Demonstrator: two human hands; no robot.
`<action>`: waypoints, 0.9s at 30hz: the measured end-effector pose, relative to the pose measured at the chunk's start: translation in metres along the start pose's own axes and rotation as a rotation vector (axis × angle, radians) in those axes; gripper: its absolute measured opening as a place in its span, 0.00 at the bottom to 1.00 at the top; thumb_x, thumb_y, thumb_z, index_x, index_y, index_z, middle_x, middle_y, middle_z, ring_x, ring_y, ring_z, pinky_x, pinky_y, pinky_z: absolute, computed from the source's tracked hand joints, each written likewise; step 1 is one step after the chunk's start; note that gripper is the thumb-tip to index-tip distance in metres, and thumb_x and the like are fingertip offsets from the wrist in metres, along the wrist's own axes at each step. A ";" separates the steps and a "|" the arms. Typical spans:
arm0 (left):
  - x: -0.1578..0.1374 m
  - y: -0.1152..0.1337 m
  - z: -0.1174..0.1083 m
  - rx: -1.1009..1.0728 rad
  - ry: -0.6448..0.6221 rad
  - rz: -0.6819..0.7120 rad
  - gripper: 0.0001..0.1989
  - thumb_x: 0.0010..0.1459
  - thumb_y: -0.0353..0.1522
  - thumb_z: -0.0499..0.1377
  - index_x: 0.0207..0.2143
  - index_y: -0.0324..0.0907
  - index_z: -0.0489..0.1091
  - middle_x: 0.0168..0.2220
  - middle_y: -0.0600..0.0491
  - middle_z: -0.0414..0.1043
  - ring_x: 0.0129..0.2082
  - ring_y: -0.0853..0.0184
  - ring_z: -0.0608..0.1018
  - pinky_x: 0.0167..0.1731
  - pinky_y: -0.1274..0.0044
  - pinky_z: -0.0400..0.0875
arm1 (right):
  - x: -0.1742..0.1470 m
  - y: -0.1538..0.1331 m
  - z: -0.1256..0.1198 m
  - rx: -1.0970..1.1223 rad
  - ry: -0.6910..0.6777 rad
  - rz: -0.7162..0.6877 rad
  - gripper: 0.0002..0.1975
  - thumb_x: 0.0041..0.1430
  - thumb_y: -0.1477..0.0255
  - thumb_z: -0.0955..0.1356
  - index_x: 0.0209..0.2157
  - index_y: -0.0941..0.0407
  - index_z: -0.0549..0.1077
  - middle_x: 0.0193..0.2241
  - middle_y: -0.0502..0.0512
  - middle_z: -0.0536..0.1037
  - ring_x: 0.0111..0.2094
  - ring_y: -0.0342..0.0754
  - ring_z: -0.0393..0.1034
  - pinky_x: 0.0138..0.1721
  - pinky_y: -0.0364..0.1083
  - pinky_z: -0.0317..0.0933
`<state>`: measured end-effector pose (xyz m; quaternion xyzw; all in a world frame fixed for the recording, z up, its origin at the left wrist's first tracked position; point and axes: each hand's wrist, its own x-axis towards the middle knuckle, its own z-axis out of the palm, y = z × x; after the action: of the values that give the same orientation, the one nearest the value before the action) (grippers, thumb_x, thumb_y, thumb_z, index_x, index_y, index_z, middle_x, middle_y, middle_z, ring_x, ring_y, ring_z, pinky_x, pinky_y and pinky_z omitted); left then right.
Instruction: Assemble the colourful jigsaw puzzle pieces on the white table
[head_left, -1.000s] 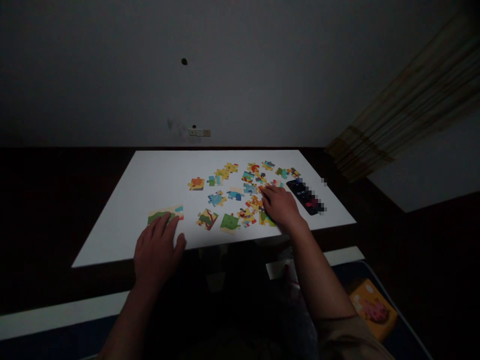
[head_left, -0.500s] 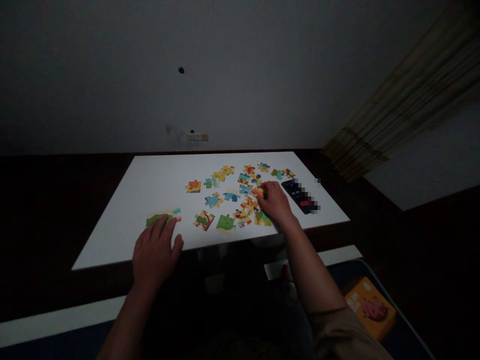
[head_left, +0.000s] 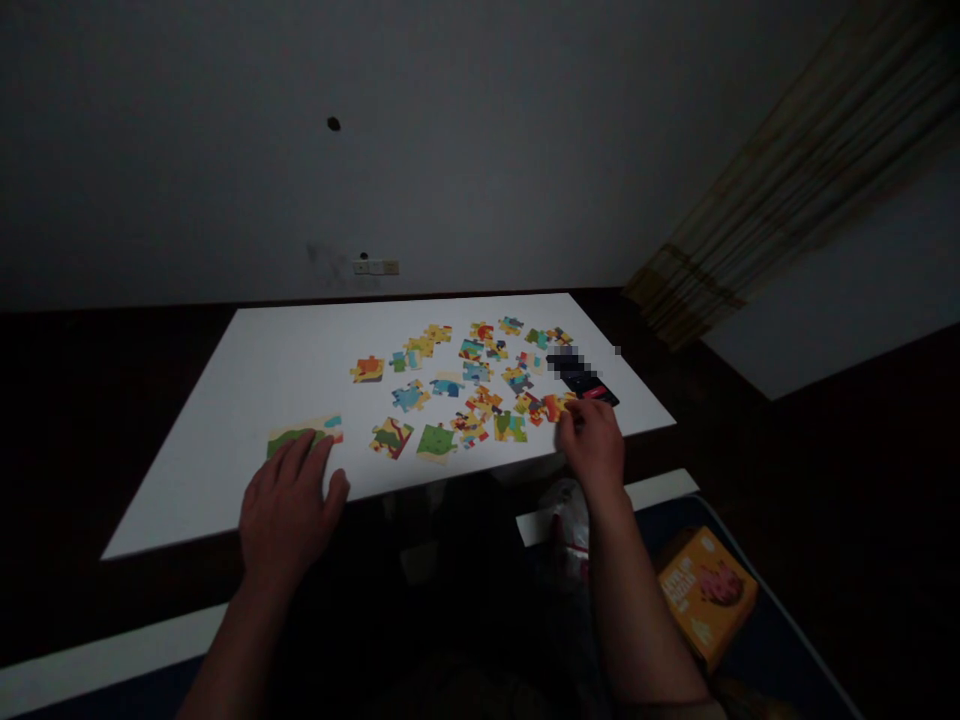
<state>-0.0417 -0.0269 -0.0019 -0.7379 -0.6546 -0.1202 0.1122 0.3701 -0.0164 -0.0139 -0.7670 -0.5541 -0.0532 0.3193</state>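
My left hand [head_left: 289,505] lies with its fingers apart on the near edge of a joined strip of puzzle pieces [head_left: 306,430] in green, cream and blue. The fingertips rest on the strip and cover part of it. At the right, my right hand [head_left: 594,448] has its thumb and fingers closed at the edge of an orange-yellow puzzle piece [head_left: 556,408]. Between the hands lie several loose puzzle pieces, among them a green piece [head_left: 437,442], a light blue piece [head_left: 409,396] and an orange piece [head_left: 367,369].
The white table [head_left: 217,430] stands before a grey wall. A dark phone [head_left: 576,372], partly pixelated, lies beyond my right hand. Below the table at the right are an orange puzzle box [head_left: 709,595] and a clear plastic bag [head_left: 570,530]. A curtain [head_left: 720,230] hangs at the right.
My right hand has moved right and nearer to me with the orange-yellow puzzle piece, uncovering other pieces. My left hand stays on the strip. The whole view has shifted slightly.
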 end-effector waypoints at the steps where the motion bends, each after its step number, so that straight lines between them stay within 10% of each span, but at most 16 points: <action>1: 0.000 0.000 0.000 -0.002 0.007 0.002 0.25 0.61 0.37 0.51 0.61 0.44 0.59 0.62 0.46 0.60 0.60 0.53 0.64 0.57 0.60 0.61 | -0.002 -0.001 0.000 -0.024 -0.030 -0.003 0.13 0.59 0.70 0.61 0.43 0.56 0.73 0.45 0.62 0.71 0.46 0.54 0.67 0.48 0.52 0.63; 20: 0.000 0.002 -0.006 -0.034 -0.024 0.021 0.25 0.62 0.37 0.49 0.61 0.44 0.58 0.63 0.45 0.59 0.60 0.53 0.64 0.55 0.60 0.62 | -0.020 -0.028 -0.008 -0.242 -0.174 -0.113 0.22 0.65 0.64 0.58 0.58 0.53 0.66 0.58 0.62 0.66 0.55 0.63 0.57 0.50 0.59 0.56; 27: 0.000 0.000 -0.001 -0.033 0.011 0.009 0.24 0.62 0.38 0.50 0.59 0.43 0.61 0.62 0.46 0.60 0.60 0.54 0.64 0.56 0.60 0.61 | 0.054 -0.040 0.005 -0.241 -0.146 -0.205 0.19 0.65 0.68 0.58 0.54 0.54 0.69 0.55 0.60 0.69 0.54 0.62 0.57 0.51 0.59 0.54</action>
<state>-0.0417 -0.0271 -0.0005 -0.7419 -0.6486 -0.1344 0.1044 0.3542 0.0380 0.0225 -0.7410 -0.6407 -0.0957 0.1769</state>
